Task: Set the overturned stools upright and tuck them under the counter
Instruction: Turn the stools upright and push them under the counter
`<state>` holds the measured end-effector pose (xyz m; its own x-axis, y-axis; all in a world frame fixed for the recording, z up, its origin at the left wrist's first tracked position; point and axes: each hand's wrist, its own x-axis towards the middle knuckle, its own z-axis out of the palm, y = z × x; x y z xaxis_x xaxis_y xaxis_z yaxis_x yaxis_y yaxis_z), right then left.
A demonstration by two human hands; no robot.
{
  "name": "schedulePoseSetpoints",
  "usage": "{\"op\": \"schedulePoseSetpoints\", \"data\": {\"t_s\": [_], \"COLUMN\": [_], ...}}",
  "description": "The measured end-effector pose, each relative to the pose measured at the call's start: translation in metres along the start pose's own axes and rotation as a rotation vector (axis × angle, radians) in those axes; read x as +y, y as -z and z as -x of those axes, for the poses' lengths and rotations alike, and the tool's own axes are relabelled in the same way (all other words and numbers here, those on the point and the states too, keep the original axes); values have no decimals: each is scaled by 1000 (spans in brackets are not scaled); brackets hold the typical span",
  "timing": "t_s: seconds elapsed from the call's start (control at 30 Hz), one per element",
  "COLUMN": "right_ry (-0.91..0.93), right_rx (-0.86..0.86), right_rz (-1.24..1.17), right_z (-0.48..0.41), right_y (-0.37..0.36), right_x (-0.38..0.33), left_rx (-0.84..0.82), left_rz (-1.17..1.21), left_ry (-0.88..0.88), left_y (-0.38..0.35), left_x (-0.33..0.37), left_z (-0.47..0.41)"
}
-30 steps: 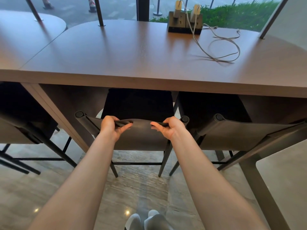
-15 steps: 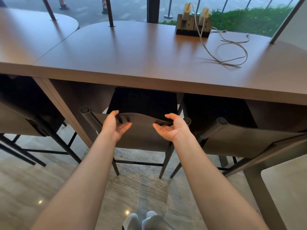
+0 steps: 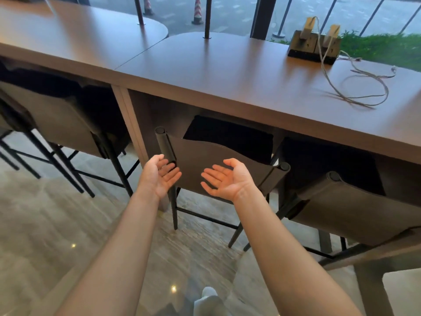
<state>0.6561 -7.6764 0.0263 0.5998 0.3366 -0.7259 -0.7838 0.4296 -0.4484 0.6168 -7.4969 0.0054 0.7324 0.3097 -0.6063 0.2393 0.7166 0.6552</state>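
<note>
An upright stool with a dark brown sling backrest and thin black legs stands in front of me, its seat tucked beneath the brown counter. My left hand hovers palm-up just in front of the backrest's left post, holding nothing. My right hand is also palm-up with relaxed fingers, in front of the backrest's middle and off it. A second upright stool sits tucked in on the right. A third stool stands under the neighbouring counter on the left.
On the countertop at the back right sits a black socket block with two chargers and a looping grey cable. Thin black poles rise from the counter. A counter leg stands between left and middle stools. My shoes are on the marble floor.
Both hands let go of the middle stool's backrest top edge, pulled back toward me and turned palm-up. The view swung left, showing more of the left counter and stool.
</note>
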Motion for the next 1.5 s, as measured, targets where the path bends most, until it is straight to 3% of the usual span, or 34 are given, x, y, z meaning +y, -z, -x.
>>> {"op": "schedulePoseSetpoints", "data": {"t_s": [0.47, 0.8, 1.5], "right_ry": [15, -25, -128], "right_rx": [-111, -158, -206], "right_rz": [94, 210, 164], "right_z": [10, 0, -152], "right_y": [-133, -223, -433], "right_x": [162, 249, 228], "left_rx": [-33, 55, 107], "left_rz": [78, 105, 45], "left_ry": [-70, -147, -165], "left_y": [186, 299, 337], "left_x": [96, 154, 344], "left_z": [63, 85, -77]}}
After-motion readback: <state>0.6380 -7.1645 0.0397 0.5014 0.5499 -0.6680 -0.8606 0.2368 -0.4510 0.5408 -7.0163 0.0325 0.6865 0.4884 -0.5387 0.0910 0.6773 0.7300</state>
